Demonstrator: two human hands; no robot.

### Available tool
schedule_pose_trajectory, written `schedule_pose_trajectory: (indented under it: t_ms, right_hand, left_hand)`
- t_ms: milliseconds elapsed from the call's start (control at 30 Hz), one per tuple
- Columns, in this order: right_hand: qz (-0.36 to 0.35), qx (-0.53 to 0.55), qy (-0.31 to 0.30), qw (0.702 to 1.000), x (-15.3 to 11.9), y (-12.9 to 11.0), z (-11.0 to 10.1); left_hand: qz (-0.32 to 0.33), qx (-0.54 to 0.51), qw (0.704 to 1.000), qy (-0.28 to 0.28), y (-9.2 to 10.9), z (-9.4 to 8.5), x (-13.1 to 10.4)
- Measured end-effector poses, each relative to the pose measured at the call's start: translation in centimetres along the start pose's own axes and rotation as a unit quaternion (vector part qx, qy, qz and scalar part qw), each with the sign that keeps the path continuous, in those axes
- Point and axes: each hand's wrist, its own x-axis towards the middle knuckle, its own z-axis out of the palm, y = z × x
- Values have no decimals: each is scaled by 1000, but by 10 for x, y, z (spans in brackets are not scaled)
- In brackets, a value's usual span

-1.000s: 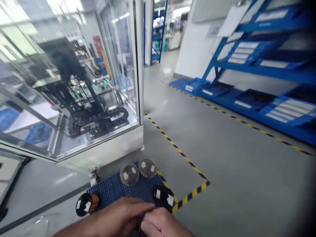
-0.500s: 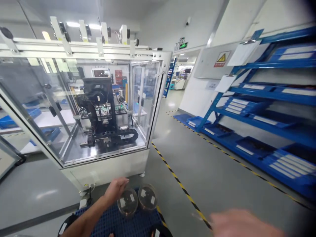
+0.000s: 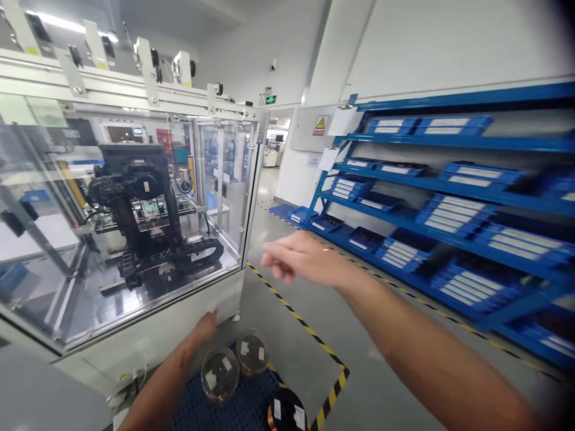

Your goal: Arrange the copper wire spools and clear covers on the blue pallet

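My left hand [image 3: 204, 328] reaches down and forward, with its fingertips at the white base panel of a glass-walled machine enclosure [image 3: 135, 239]. It holds nothing. Just in front of it two clear round spools [image 3: 220, 374] [image 3: 253, 351] lie side by side on a blue grid mat [image 3: 242, 407]. A black spool with copper wire [image 3: 286, 413] lies at the mat's near edge. My right hand [image 3: 300, 260] is raised in mid-air over the floor, slightly blurred, its fingers loosely extended and empty.
Inside the enclosure stands a black machine with a cable chain [image 3: 135, 209]. Yellow-black tape [image 3: 305, 323] marks the grey floor around the mat. Blue racks with blue bins [image 3: 449, 209] line the right wall. An aisle leads to a doorway [image 3: 274, 149] at the back.
My view has lifted from the mat to the room. The left hand reached forward past the clear spools to the machine base. The right hand rose from the mat into the air.
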Motion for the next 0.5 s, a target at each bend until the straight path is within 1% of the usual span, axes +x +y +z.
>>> schedule_pose_trajectory:
  t_ms: [33, 67, 100, 133, 167, 200, 233, 267, 300, 333, 367, 433, 500]
  right_hand:
    - [26, -25, -17, 999, 17, -1, 10]
    - [45, -43, -36, 997, 33, 0, 20]
    - [60, -55, -52, 995, 48, 2, 30]
    - [69, -60, -68, 994, 62, 5, 40]
    - [74, -60, -83, 992, 75, 8, 49]
    - [78, -57, -97, 991, 86, 11, 57]
    - [80, -52, -111, 989, 95, 13, 65]
    - [84, -51, -123, 987, 102, 15, 73]
    - [90, -54, -136, 985, 109, 16, 81]
    - [97, -59, -149, 982, 114, 17, 88]
    - [102, -64, -163, 979, 119, 18, 95]
    - [105, -75, -196, 972, 127, 21, 109]
    - [99, -88, -227, 965, 134, 25, 122]
  left_hand:
    - [6, 10, 1000, -4, 5, -24, 2]
    - [21, 13, 1000, 10, 13, -51, 3]
    - [40, 13, 999, 25, 23, -80, 0]
    - [78, 3, 995, 58, 34, -110, -5]
    - [139, -33, 980, 139, 47, -139, -13]
    - [205, -61, 958, 188, 60, -165, -23]
    - [258, -79, 940, 207, 72, -187, -33]
    - [293, -88, 927, 219, 82, -204, -42]
    - [320, -90, 917, 222, 90, -214, -51]
    - [342, -85, 910, 217, 95, -220, -57]
    - [363, -79, 905, 209, 97, -220, -62]
    - [404, -74, 890, 197, 94, -213, -68]
    - [418, -86, 881, 204, 86, -203, -74]
